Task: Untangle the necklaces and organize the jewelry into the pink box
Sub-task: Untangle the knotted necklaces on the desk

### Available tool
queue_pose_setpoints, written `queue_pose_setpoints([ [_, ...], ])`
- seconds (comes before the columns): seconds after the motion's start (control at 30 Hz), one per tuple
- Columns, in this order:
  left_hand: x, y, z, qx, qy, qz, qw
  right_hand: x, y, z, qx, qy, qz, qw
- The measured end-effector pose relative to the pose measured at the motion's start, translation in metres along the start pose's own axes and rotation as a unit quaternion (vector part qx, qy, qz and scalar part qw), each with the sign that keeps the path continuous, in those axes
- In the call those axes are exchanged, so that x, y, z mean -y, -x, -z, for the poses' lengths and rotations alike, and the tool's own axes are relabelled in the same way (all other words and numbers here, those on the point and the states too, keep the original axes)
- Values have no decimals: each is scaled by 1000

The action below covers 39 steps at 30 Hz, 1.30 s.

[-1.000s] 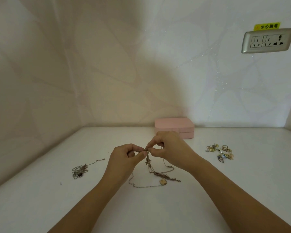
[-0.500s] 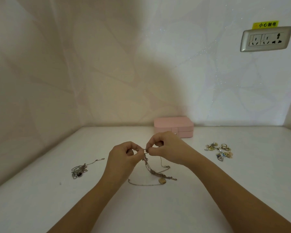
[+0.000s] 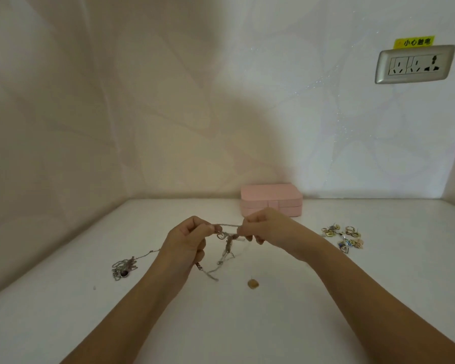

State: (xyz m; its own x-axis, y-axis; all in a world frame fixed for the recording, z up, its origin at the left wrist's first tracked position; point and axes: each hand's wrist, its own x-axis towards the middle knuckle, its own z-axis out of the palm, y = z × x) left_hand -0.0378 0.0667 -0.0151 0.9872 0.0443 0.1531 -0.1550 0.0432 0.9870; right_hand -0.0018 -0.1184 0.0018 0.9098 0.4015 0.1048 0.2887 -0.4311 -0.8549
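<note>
Left hand (image 3: 187, 239): I pinch one end of the tangled necklaces (image 3: 227, 248), centre frame.
Right hand (image 3: 268, 227): I pinch the other end, pulling a short span taut to expose the knot; loose strands and a pendant (image 3: 253, 284) trail below.
Pink box (image 3: 271, 199): behind my hands, lid closed, contents hidden.
Waiting: chain pile (image 3: 122, 266) left, earrings (image 3: 344, 237) right.

White tabletop (image 3: 326, 298), patterned wallpaper (image 3: 142, 101), wall socket (image 3: 414, 64), yellow sticker (image 3: 414, 42)
</note>
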Motion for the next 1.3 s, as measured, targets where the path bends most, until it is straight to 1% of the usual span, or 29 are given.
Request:
queue_pose_setpoints([
  [0.07, 0, 2, -2, 22, -7, 18, 1000, -2, -3, -5, -38, 40, -12, 998],
  [0.23, -3, 5, -5, 88, 2, 61, 994, 1, -2, -12, -109, 72, 37, 991],
  [0.3, -4, 7, -4, 109, -26, 61, 992, 4, -2, -15, -121, 85, 42, 988],
  [0.43, -4, 9, -2, 129, -97, 45, 986, 6, 1, -19, -115, 106, 5, 988],
  [0.5, -3, 10, -1, 109, -158, 11, 981, 6, 3, -18, -120, 112, -14, 986],
  [0.57, 0, 6, -1, 42, -224, -27, 973, 3, 3, -15, -142, 117, -29, 982],
  [0.6, 3, 4, -1, 4, -240, -36, 970, 1, 2, -14, -155, 126, -33, 979],
  [0.67, 7, 2, 1, -48, -262, -32, 963, -3, 0, -13, -182, 180, -33, 966],
  [0.73, 10, 2, 1, -48, -301, -7, 952, -6, -4, -11, -215, 249, -29, 944],
  [0.8, 13, 2, 0, -38, -329, 23, 943, -7, -6, -9, -236, 281, -23, 930],
  [0.9, 16, -3, 1, -43, -362, 50, 930, -12, -8, -9, -243, 285, -2, 927],
  [1.0, 17, -8, 5, -52, -396, 45, 916, -14, -11, -11, -242, 284, 21, 928],
  [1.13, 16, -12, 11, -68, -361, 56, 928, -14, -10, -12, -219, 297, 17, 929],
  [1.3, 14, -12, 16, -81, -381, 63, 919, -11, -4, -10, -146, 318, -48, 936],
])
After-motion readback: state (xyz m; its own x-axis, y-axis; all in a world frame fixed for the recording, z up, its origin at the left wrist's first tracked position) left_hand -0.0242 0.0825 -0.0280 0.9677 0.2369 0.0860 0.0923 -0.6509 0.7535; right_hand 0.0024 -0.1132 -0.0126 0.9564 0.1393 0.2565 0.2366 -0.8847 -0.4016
